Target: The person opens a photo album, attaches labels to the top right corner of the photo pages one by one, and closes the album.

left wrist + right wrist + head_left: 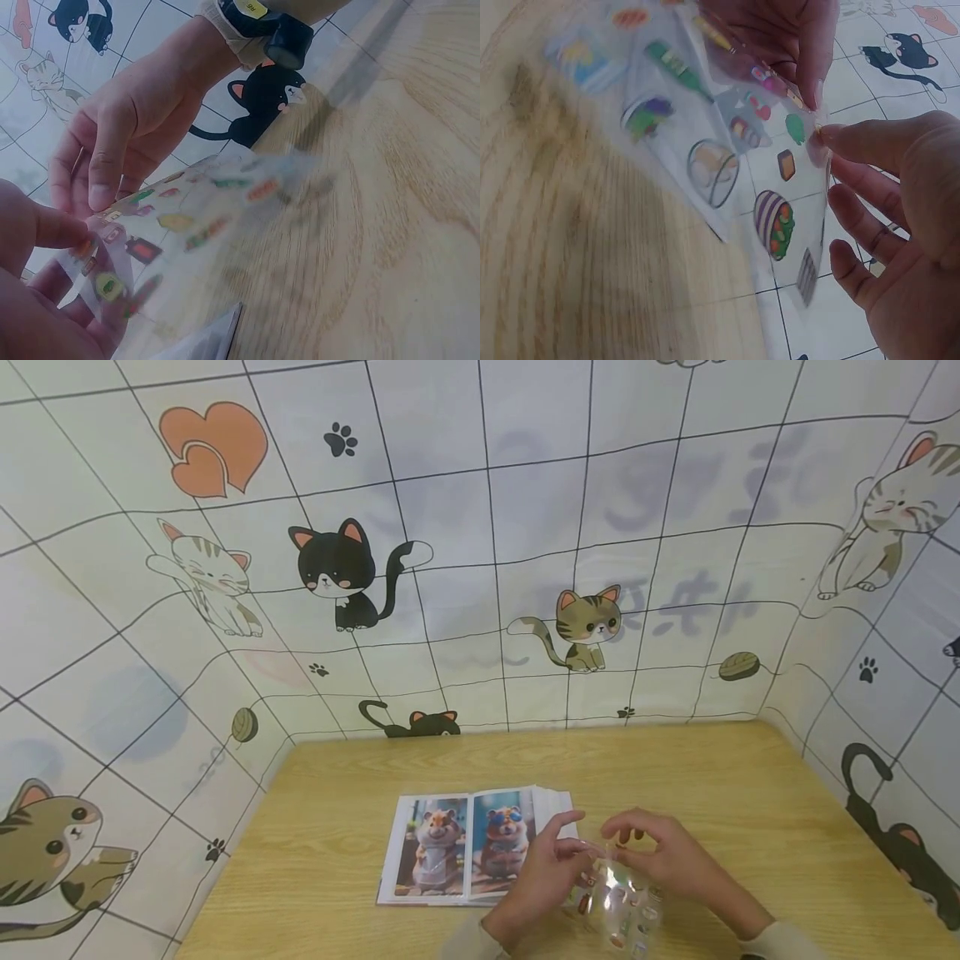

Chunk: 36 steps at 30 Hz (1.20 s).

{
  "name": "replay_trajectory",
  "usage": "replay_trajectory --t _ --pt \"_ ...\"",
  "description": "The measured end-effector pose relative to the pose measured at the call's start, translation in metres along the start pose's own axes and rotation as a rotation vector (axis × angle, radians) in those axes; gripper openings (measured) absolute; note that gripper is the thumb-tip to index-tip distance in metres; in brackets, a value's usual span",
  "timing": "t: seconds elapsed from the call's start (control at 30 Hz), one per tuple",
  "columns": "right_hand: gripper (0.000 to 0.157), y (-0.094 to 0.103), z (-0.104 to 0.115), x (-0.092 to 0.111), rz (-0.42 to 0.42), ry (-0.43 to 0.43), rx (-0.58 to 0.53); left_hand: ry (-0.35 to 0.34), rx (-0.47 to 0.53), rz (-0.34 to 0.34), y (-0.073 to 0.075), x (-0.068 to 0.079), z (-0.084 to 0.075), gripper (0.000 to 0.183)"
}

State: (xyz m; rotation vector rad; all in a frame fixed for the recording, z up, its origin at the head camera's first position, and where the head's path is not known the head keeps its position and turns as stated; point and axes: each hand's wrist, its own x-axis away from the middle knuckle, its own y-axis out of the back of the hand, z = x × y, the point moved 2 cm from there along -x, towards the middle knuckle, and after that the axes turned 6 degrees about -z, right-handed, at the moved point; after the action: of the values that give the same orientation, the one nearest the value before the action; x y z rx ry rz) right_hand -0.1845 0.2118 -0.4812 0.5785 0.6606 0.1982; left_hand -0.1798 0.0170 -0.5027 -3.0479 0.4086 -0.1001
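Pinching clear sticker sheet (618, 910) by upper edge with left fingers (561, 821) and right fingers (859, 223), barely parted | near open photo album (435, 852) edge | with room rightward over table (795, 860)

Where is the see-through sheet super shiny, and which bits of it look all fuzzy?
Head view: white glare on the clear sheet; left wrist view: the sheet's far end is blurred, fading into the wooden table; right wrist view: the blue picture on it looks smeared, while the striped bowl picture is sharper.
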Motion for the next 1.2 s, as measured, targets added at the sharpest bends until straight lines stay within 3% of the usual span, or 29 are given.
replay_trajectory --t 0.43,0.87,1.2 --pt "0.036 -0.0031 -0.0026 0.0022 -0.002 -0.027 0.002 -0.011 -0.045 0.004 0.0002 -0.0001 0.0009 0.047" --pt "0.03 -0.0046 -0.0046 0.0017 0.0 -0.034 0.016 0.004 -0.012 0.015 -0.0003 0.0007 0.0014 0.048" --pt "0.025 -0.0038 -0.0034 0.0018 0.021 -0.045 -0.025 0.033 -0.059 -0.082 -0.002 0.0 0.001 0.045"
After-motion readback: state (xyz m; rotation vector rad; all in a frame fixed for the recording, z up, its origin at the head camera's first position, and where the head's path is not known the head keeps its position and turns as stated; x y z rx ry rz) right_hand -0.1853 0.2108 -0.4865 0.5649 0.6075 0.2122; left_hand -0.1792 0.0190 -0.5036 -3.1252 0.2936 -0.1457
